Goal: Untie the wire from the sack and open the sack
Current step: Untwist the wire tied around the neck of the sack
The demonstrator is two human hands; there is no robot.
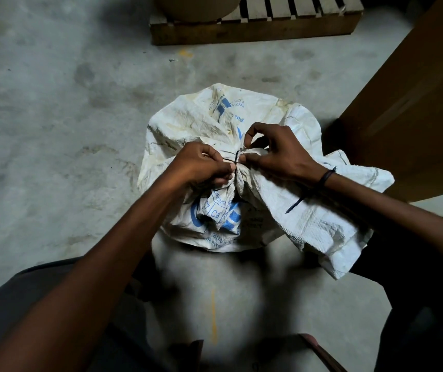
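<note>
A white woven sack [188,122] with blue print stands on the concrete floor in front of me, its neck gathered at the middle. A thin dark wire [236,156] is wound around that gathered neck. My left hand [201,165] pinches one end of the wire between thumb and fingers on the left of the knot. My right hand [276,154] pinches the wire and the bunched fabric on the right of the knot. The loose top flap of the sack [322,224] hangs down to the right under my right forearm, which wears a dark wristband.
A wooden pallet [255,30] lies on the floor at the back, with a round brownish object [196,6] on its left end. A large brown cardboard box [416,108] stands close to the right of the sack. My dark-clothed legs frame the bottom of the view.
</note>
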